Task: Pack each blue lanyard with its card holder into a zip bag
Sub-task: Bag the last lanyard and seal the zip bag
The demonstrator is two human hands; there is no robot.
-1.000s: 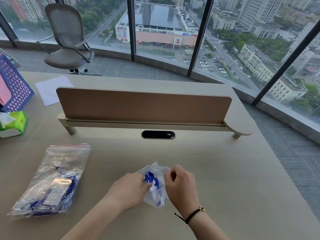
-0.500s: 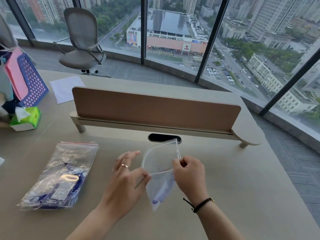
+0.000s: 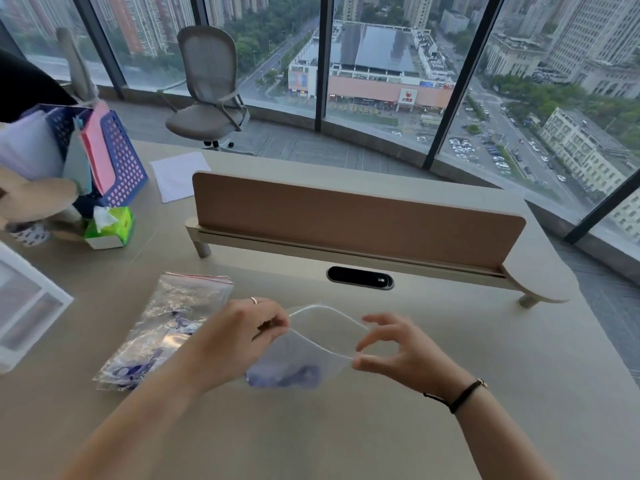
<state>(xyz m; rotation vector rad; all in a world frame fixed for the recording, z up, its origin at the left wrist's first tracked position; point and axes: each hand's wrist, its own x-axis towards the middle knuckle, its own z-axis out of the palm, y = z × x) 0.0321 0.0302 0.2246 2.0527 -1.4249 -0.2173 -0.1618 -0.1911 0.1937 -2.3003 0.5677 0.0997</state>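
A small clear zip bag [image 3: 304,355] hangs between my two hands just above the beige desk, its mouth pulled wide. Blue lanyard material [image 3: 287,375] lies bunched in its bottom. My left hand [image 3: 239,334] pinches the left end of the mouth. My right hand [image 3: 391,348] pinches the right end between thumb and forefinger. To the left lies a pile of zip bags [image 3: 166,330] with blue lanyards and card holders inside, red zip strips at the far end.
A brown divider panel [image 3: 356,220] crosses the desk [image 3: 346,438] beyond my hands, with a black cable port [image 3: 360,278] before it. At the left stand a green tissue box [image 3: 110,226], a blue perforated file holder [image 3: 117,154] and a white tray [image 3: 24,303]. A white paper [image 3: 176,175] lies far left.
The bag was crumpled between my hands, then lifted upright. Now it is turned sideways with its mouth spread wide between both hands. The view has shifted left.
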